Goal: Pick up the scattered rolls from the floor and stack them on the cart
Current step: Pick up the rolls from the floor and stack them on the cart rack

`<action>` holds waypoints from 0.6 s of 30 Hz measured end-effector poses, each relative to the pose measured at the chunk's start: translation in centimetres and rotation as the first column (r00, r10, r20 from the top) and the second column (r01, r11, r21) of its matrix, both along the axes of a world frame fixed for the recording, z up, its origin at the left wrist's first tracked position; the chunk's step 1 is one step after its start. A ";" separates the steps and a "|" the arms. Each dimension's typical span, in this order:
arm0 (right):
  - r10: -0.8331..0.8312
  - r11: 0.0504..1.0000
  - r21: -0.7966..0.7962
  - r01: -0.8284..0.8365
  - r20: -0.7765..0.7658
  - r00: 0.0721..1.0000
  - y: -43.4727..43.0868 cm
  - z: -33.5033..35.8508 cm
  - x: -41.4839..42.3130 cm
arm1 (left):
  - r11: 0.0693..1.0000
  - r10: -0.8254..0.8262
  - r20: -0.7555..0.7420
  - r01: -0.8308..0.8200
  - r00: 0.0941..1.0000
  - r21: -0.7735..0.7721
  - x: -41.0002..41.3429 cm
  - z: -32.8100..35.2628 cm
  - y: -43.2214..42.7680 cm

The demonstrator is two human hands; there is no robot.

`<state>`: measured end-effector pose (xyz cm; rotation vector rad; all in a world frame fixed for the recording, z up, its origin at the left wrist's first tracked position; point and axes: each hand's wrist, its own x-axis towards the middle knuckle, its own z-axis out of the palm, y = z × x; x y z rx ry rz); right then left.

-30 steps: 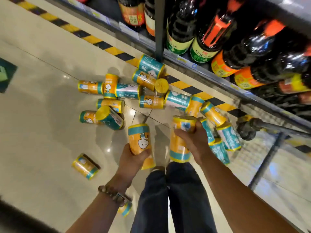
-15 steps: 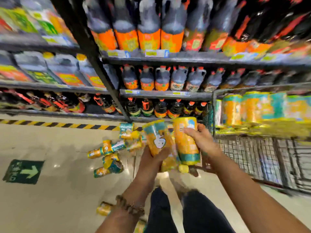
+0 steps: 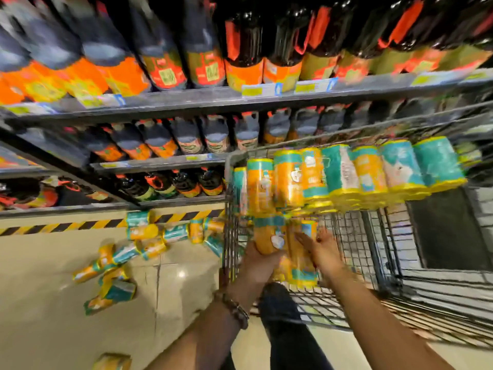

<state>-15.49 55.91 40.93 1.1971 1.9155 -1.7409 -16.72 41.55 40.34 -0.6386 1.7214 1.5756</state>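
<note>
The picture is smeared by motion, so fine detail is lost. The left hand (image 3: 257, 263) is wrapped around the lower part of an orange roll (image 3: 268, 237) that stands roughly upright, its teal band uppermost, just inside the left wall of the wire cart (image 3: 373, 252). Just beside it on the right, the right hand (image 3: 324, 249) presses its fingers against a second orange roll (image 3: 302, 259), which runs from the fingertips down past the wrist to a teal and yellow end; the grip looks closed on it, though the blur hides the thumb. The two held rolls sit side by side, touching or nearly so, above the cart's mesh floor. Beyond the hands, along the far side of the cart, a stacked row of rolls (image 3: 354, 172) stands in orange and teal wrappers. Left of the cart, scattered rolls (image 3: 149, 241) lie on the pale floor (image 3: 48, 303), some close against the yellow-and-black hazard stripe (image 3: 66, 227) at the foot of the shelves (image 3: 186, 102), which carry dark bottles with orange labels. A beaded bracelet (image 3: 236, 309) circles the left wrist.
</note>
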 end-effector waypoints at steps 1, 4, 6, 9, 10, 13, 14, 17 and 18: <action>0.016 1.000 -0.001 -0.016 0.034 0.999 1.0 -1.8 -0.7 | 0.999 0.034 0.034 -0.033 0.999 -0.032 -0.3 -2.5 0.8; 0.111 0.991 0.060 -0.120 0.147 0.983 2.2 -7.3 -2.8 | 0.989 0.075 0.081 -0.063 0.994 -0.132 -0.6 -8.0 1.7; 0.197 0.975 0.061 -0.213 0.201 0.960 2.2 -11.1 -3.4 | 0.970 0.138 0.063 -0.122 0.988 -0.208 -0.3 -10.8 1.5; 0.254 0.957 0.079 -0.278 0.235 0.938 1.5 -14.1 -4.6 | 0.913 0.161 0.004 -0.148 0.987 -0.380 -0.8 -13.7 1.7; 0.270 0.949 0.098 -0.300 0.238 0.933 1.1 -14.8 -4.9 | 0.883 0.152 -0.013 -0.141 0.988 -0.447 -1.0 -14.0 1.9; 0.285 0.942 0.112 -0.316 0.229 0.931 0.2 -17.1 -5.1 | 0.785 0.115 -0.021 -0.103 0.993 -0.611 -1.7 -14.7 2.5; 0.255 0.955 0.097 -0.281 0.215 0.943 -0.1 -17.5 -5.0 | 0.761 0.099 -0.031 -0.096 0.995 -0.642 -1.7 -15.0 2.7; 0.230 0.961 0.105 -0.255 0.205 0.951 -0.3 -18.3 -4.8 | 0.716 0.105 0.040 -0.047 0.994 -0.697 -1.9 -15.1 3.3; 0.253 0.955 0.104 -0.278 0.207 0.945 -0.4 -18.4 -4.8 | 0.710 0.101 0.057 -0.032 0.993 -0.704 -1.9 -15.1 3.4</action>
